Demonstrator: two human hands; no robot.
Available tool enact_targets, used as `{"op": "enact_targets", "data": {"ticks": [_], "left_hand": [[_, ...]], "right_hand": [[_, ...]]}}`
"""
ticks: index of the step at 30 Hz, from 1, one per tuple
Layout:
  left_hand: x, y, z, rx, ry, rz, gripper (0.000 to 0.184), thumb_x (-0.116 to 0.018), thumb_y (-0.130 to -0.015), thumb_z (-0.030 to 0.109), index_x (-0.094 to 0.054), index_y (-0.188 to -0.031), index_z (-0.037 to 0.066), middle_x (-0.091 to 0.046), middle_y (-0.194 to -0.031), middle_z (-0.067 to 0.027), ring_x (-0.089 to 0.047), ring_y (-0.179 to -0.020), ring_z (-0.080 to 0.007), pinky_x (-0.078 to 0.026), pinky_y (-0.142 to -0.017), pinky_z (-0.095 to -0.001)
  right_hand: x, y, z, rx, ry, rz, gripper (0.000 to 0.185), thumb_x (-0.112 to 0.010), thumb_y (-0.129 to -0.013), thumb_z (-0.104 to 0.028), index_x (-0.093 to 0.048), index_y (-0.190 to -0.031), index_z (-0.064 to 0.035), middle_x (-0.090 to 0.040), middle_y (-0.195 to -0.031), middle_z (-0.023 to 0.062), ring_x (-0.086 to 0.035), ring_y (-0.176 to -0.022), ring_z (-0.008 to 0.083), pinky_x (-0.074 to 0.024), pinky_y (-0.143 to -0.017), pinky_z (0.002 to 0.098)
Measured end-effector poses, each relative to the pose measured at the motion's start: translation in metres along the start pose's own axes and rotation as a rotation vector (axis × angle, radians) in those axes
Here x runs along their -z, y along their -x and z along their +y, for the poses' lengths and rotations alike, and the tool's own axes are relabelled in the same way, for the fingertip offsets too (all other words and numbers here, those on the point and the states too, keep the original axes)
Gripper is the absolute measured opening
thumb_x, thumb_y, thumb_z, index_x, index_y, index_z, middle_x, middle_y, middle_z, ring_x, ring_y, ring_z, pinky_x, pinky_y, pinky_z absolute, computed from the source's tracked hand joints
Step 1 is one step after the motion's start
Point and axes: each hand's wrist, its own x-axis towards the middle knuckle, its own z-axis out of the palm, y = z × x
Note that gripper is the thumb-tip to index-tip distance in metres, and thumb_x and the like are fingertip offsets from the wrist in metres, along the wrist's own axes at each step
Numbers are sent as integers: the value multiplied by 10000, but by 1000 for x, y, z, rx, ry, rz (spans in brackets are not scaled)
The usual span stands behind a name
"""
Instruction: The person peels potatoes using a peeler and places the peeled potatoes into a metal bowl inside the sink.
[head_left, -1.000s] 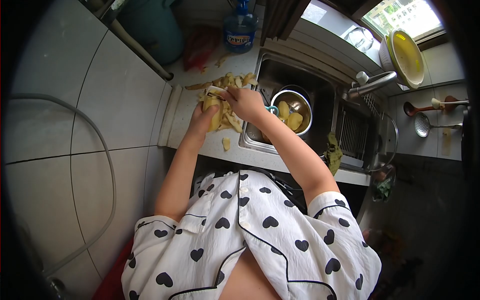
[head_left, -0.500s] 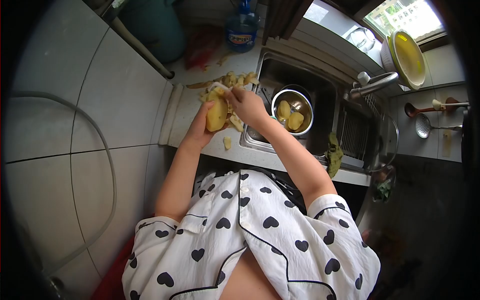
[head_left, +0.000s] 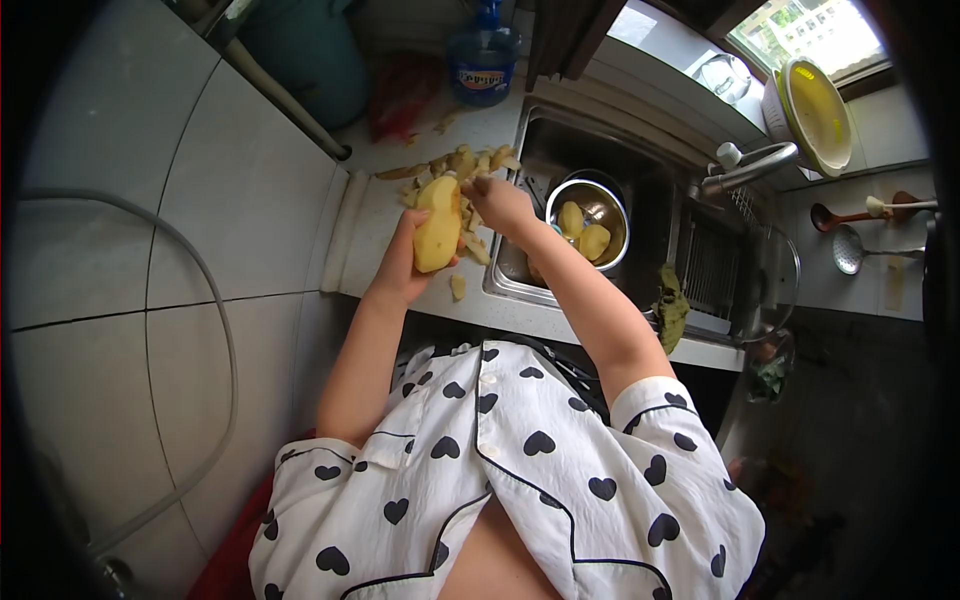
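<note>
My left hand is wrapped round a large, mostly peeled potato, held upright above the counter. My right hand is closed beside the potato's right side. It grips a peeler, which the fingers hide almost wholly now; its white frame shows in the earlier view. Potato peelings lie in a heap behind and to the right of the potato, on the counter by the sink. Inside the sink, a steel bowl holds peeled potatoes.
The steel sink with a curved faucet lies to the right. A blue bottle and a red plastic bag stand at the back of the counter. A green cloth hangs over the sink's front edge. Tiled wall bounds the left.
My right hand has moved slightly right and down, off the potato's top to its side. The potato has turned slightly in my left hand and shows more of its pale face.
</note>
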Motion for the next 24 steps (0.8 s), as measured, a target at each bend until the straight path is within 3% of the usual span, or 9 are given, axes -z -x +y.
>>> {"op": "enact_targets", "data": {"ticks": [4, 5, 8, 15, 24], "left_hand": [[-3, -7, 7, -19, 60, 53, 499, -478, -852, 407, -496, -1190, 40, -610, -1043, -119, -626, -909, -249, -528, -727, -357], [-2, -8, 7, -36, 69, 15, 512, -485, -852, 403, -489, -1204, 30, -595, -1110, -129, -609, -989, -254, -518, -801, -374], [-3, -7, 8, -21, 179, -23, 489, -496, -852, 390, -495, -1205, 52, -587, -1128, -108, -591, -1027, -236, -506, -827, -372], [-6, -4, 7, -16, 74, 93, 423, -530, -841, 368, -514, -1164, 94, -596, -1087, -71, -605, -971, -210, -513, -737, -339], [7, -7, -5, -39, 171, 157, 411, -539, -828, 367, -524, -1131, 90, -605, -1016, -66, -623, -875, -208, -515, -653, -316]], "right_hand": [[0, 8, -5, 14, -7, 107, 395, -433, -922, -413, -613, -907, -62, -643, -875, 169, -605, -848, 366, -468, -727, 443], [2, 12, -8, 19, -23, 139, 391, -438, -922, -408, -608, -893, -56, -641, -865, 173, -603, -839, 370, -465, -722, 446], [16, 28, -22, 62, -79, 214, 379, -441, -923, -395, -587, -855, -52, -637, -808, 174, -599, -794, 378, -458, -694, 455], [23, 44, -33, 269, -25, 145, 349, -460, -914, -381, -582, -843, -61, -620, -716, 159, -596, -731, 381, -450, -642, 455], [5, 11, -29, 238, 18, 155, 370, -441, -916, -406, -596, -874, -73, -627, -754, 170, -600, -770, 373, -445, -656, 459]]}}
